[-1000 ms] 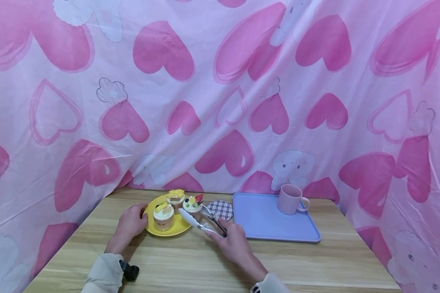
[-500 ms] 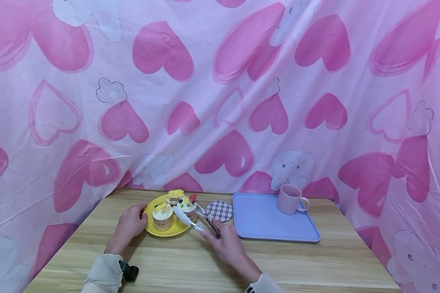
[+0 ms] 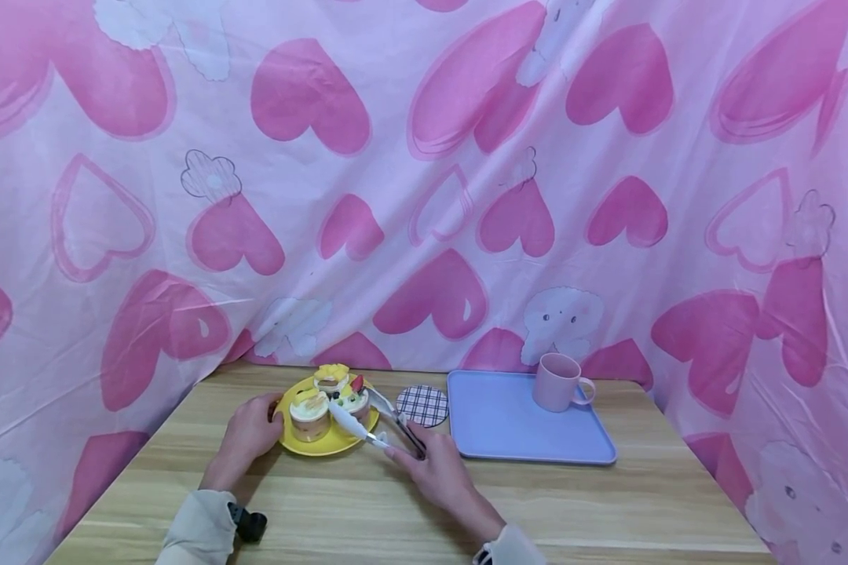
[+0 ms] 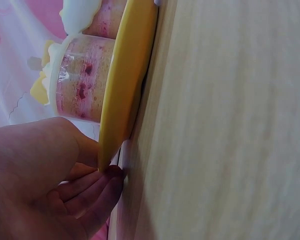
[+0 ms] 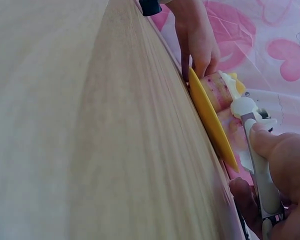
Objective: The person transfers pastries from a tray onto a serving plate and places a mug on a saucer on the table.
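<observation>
My left hand (image 3: 250, 428) pinches the left rim of a yellow plate (image 3: 320, 451), fingers under the edge in the left wrist view. Several clear dessert cups of layered cake crowd the plate: a front cup (image 3: 309, 417) with cream and yellow fruit, a back cup (image 3: 332, 377) with yellow fruit, and a right cup (image 3: 357, 403) with a strawberry, blueberries and green bits. My right hand (image 3: 441, 471) grips metal tongs (image 3: 400, 428) with white tips. Those tips lie on either side of the strawberry cup; whether both touch it is hard to tell.
A round checked coaster (image 3: 422, 406) lies between the plate and a blue tray (image 3: 523, 424). On the tray's back right stands a pink mug (image 3: 558, 383). A pink heart-patterned curtain (image 3: 424, 298) hangs behind the wooden table (image 3: 367, 510).
The tongs and right hand have moved left. Between the tongs' tips, the strawberry cup has shifted left on the plate, closer to the other cups. My left hand stays at the plate's rim.
</observation>
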Tool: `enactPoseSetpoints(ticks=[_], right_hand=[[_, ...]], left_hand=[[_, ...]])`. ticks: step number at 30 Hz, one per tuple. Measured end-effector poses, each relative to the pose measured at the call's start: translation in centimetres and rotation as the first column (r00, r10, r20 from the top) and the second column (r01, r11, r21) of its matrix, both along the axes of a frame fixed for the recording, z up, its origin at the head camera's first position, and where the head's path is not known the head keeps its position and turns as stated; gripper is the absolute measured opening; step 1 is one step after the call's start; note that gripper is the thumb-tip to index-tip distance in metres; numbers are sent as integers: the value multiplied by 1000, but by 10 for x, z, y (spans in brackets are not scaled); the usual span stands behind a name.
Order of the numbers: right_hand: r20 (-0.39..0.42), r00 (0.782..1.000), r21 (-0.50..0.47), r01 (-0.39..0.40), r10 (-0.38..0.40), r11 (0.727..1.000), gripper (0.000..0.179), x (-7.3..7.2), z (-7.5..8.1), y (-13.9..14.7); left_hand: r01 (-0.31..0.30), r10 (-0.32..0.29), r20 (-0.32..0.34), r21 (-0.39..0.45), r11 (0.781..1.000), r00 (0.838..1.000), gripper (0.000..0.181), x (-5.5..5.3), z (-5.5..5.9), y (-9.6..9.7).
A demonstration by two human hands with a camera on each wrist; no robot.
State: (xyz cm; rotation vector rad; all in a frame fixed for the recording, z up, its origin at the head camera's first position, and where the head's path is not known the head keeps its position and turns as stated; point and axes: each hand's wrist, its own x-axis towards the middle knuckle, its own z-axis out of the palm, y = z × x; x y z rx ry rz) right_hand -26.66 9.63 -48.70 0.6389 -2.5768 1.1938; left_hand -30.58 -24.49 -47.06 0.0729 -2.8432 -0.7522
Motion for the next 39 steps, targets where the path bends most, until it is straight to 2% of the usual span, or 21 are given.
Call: enactPoseSetpoints(ticks=[3,10,15,20,31,39], right_hand=[[19,1000,13,0,0,1000,58,3,1,4],[90,996,24,24,-26,999,72,6,4,12],[138,988,25,63,-66,998,76,5,4,12],[121,990,24,69,-72,997,75,5,4,11],[140,987,52,69,-76,996,79,5,4,13],[124,989,58,73,-80,996,79,5,1,16]], left_hand=[[1,-2,-2,-3,1000,1000,47,0,1,0],[-4,4,12,5,1000,1000,48,0,1,1],[-4,3,17,9,1000,1000,48,-2,0,1],[-4,4,21,11,1000,1000,48,-2,0,1],[-12,11,27,14,1000,1000,48,-1,0,0],[1,-1,0,7,1000,1000,48,-3,-2,-2]])
